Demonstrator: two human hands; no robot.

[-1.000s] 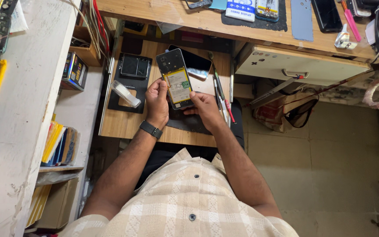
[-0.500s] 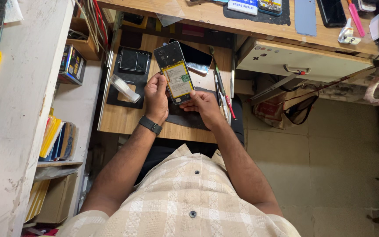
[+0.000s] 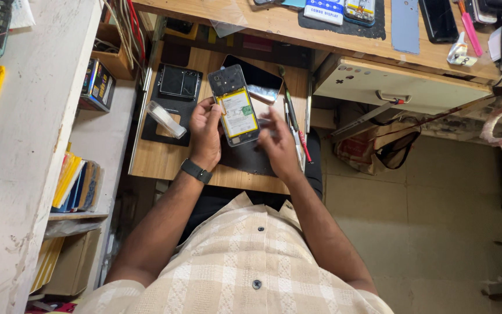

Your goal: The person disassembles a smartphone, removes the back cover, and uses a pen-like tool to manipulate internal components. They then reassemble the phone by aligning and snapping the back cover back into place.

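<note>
We hold an opened phone (image 3: 235, 105), its back cover off and its yellow battery showing, above the middle of a small wooden desk (image 3: 164, 166). Our left hand (image 3: 205, 132) is wrapped round the phone's left edge, thumb on the frame, a dark watch (image 3: 196, 171) on the wrist. Our right hand (image 3: 279, 142) hovers just beside the phone's right edge with the fingers loosely spread and blurred; it grips nothing, and we cannot tell whether a fingertip touches the phone.

Under the hands a dark mat (image 3: 250, 158) reaches the desk's near edge. Behind the phone, toward the far edge, lies a dark glossy panel (image 3: 258, 80). Along the right edge a few thin tools (image 3: 295, 119) lie in a row, close to our right hand. On the left half sits a black square module (image 3: 178, 82) near the far left corner, and nearer to us a clear plastic piece (image 3: 162, 118) rests on a second dark pad; both are just beside our left hand. A bare strip of wood runs along the near left corner.

To the right of the desk an off-white drawer (image 3: 402, 87) juts out under a long bench (image 3: 379, 49) strewn with phones and parts. Left of the desk stands a white shelf wall (image 3: 36, 134), with bright folders (image 3: 76, 183) beside it. Open tiled floor (image 3: 431, 232) lies to our right.
</note>
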